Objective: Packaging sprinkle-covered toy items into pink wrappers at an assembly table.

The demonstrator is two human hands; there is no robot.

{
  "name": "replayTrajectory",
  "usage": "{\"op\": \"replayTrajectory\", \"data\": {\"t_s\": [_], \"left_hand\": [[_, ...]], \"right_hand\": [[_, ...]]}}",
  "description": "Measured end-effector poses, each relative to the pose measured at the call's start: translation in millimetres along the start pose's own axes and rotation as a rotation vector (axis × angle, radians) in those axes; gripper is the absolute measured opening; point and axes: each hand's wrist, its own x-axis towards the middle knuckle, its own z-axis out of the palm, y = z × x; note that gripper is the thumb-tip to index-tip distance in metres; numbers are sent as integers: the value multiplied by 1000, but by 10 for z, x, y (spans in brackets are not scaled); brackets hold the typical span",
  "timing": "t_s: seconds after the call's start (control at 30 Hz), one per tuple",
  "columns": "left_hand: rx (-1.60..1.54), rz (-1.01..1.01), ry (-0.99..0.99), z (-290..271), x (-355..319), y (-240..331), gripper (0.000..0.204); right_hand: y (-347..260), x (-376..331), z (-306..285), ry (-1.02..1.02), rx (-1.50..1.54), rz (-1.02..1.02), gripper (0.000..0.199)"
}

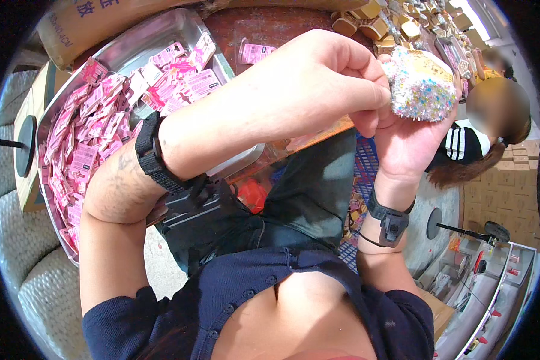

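Observation:
In front of me, to the upper right, is a white glittery tinsel bundle [423, 96] with pink, blue and yellow specks. A yellowish printed band or card [431, 65] shows along its top. My right hand [405, 141] holds the bundle from below, its palm turned up and its fingers mostly hidden behind it. My left hand [351, 78] reaches across from the left, thumb and fingers pinched together at the bundle's left edge. Whether something small is also between those fingertips is hidden.
At left, a metal tray [231, 66] holds many pink packets [81, 159]. Another pink packet [258, 54] lies on the dark red table [234, 27]. Yellow pieces [375, 27] are piled at the back. A person [462, 141] sits at right near stacked cartons [492, 198]. A blue basket [366, 153] stands below.

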Motion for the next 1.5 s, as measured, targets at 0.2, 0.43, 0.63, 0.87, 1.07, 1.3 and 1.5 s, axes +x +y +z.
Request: {"op": "replayTrajectory", "data": {"t_s": [0.2,0.43,0.63,0.87,1.07,1.3,1.5], "left_hand": [[12,-13,-30,-10,11,-9,16],[34,28,-12,-3,12,-33,17],[34,-16,23,1,13,-28,19],[7,-47,19,5,-1,-40,20],[125,58,74,56,-50,70,22],[176,74,42,44,-11,-88,21],[189,111,30,51,-14,-79,20]], "right_hand": [[12,-28,-23,11,6,-43,76],[26,-38,4,1,39,-42,79],[-3,-51,-102,-264,8,-65,82],[-34,-61,-49,-245,-127,-157,86],[115,-104,100,135,-684,-453,84],[147,-102,92,246,-631,-396,87],[114,-145,8,111,-306,-296,85]]}}
